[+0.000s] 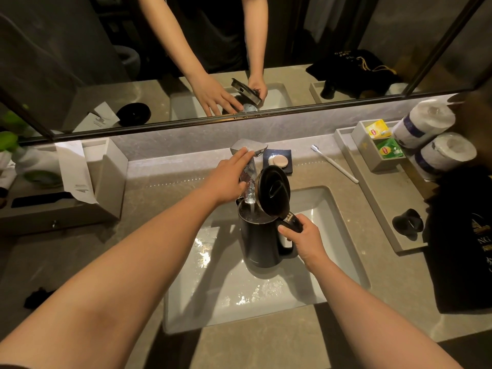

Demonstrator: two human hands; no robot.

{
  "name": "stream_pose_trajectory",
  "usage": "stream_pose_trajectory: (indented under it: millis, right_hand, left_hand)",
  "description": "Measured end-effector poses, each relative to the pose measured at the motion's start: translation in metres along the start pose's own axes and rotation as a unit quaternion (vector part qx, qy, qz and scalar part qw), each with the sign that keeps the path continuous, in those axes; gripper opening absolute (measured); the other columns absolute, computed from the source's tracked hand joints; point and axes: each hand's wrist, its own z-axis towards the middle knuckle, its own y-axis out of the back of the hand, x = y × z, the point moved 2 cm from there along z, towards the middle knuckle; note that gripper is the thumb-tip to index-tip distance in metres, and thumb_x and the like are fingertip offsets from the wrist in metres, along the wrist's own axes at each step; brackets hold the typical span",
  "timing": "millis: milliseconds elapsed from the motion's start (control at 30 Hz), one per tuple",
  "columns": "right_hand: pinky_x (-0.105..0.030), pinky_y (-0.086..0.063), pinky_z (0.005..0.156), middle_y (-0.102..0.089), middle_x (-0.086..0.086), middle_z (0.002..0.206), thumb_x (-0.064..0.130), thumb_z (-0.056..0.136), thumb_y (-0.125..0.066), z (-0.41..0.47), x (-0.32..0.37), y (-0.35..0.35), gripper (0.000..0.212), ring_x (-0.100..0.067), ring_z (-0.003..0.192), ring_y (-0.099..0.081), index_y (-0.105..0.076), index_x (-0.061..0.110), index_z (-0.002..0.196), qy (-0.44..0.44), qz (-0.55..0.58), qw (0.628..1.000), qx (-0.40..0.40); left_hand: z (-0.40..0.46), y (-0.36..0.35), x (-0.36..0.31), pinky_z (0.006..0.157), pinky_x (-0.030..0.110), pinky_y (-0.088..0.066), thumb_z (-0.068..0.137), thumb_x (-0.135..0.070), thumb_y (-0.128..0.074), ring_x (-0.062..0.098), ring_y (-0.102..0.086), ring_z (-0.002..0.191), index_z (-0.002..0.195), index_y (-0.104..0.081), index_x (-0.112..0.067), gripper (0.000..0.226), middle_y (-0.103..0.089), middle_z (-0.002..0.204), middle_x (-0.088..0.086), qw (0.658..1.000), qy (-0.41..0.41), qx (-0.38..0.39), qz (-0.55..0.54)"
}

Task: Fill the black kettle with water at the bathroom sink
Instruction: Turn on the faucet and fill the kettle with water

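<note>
Head view: black kettle (259,241) sits upright in the sink (343,209) basin, lid (273,191) flipped open and tilted back so the mouth is clear under the faucet (249,166). Water stream (251,206) runs straight into the opening; fill level can't be read, inside too dark. Right hand (306,242) has its fingers closed around the kettle handle, likely steadying it under the flow and ready to lift. Left hand (230,179) rests on the faucet lever, fingers mostly extended and flat, not gripping anything, probably placed there to shut the water off. Step judged: filling underway. Counts on the surface (279,342): one kettle, one faucet, one toothbrush (334,163) behind the sink, one soap dish (278,161) just beside the faucet, two paper rolls (431,137) stacked at far right, two tea bags (383,141) (one yellow, one green) in a small box. Mirror (133,62) above repeats both hands and the open lid.
</note>
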Motion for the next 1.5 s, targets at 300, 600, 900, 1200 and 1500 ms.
stream_pose_trajectory:
  millis: [300,600,900,1200,1500]
  right_hand:
    - [-0.012,-0.049,0.044,-0.068,0.004,0.096,0.028,0.080,-0.077,0.000,0.000,-0.001,0.017,-0.014,0.089,-0.062,-0.064,0.030,0.090,0.001,0.005,1.000,-0.002]
    - [-0.014,-0.050,0.044,-0.066,0.000,0.092,0.026,0.080,-0.078,0.000,0.001,-0.001,0.016,-0.016,0.084,-0.061,-0.064,0.028,0.089,0.008,0.004,1.000,0.004]
    - [-0.010,-0.048,0.043,-0.066,0.002,0.088,0.023,0.081,-0.078,0.000,0.001,-0.002,0.016,-0.016,0.081,-0.060,-0.064,0.029,0.085,0.015,0.013,1.000,0.002]
    - [-0.010,-0.049,0.046,-0.067,0.003,0.086,0.024,0.080,-0.078,-0.001,-0.002,-0.001,0.015,-0.014,0.080,-0.061,-0.064,0.028,0.084,0.019,0.011,1.000,-0.002]
    - [-0.018,-0.047,0.059,-0.068,0.004,0.088,0.026,0.079,-0.079,0.000,-0.009,0.000,0.016,-0.008,0.080,-0.062,-0.064,0.027,0.087,0.018,-0.010,1.000,-0.008]
  left_hand:
    - [0.001,-0.002,0.000,0.107,0.045,-0.032,0.086,-0.011,-0.058,0.034,-0.032,0.135,0.151,-0.012,-0.030,0.081,-0.010,0.161,-0.002,1.000,0.000,-0.003,0.006]
    - [0.000,-0.001,0.001,0.106,0.045,-0.032,0.087,-0.009,-0.054,0.035,-0.031,0.135,0.151,-0.013,-0.030,0.079,-0.010,0.161,-0.001,1.000,-0.006,0.004,0.004]
    - [0.000,0.001,0.001,0.108,0.045,-0.030,0.087,-0.007,-0.051,0.034,-0.030,0.136,0.151,-0.013,-0.030,0.078,-0.010,0.161,-0.001,1.000,-0.005,0.006,0.002]
    - [0.000,0.002,-0.002,0.108,0.045,-0.030,0.086,-0.006,-0.051,0.034,-0.030,0.136,0.151,-0.013,-0.030,0.079,-0.010,0.161,-0.001,1.000,-0.002,0.009,0.001]
    - [-0.001,0.005,-0.003,0.109,0.045,-0.029,0.088,-0.005,-0.047,0.034,-0.030,0.136,0.151,-0.015,-0.028,0.075,-0.012,0.161,0.000,1.000,-0.003,0.007,0.000]
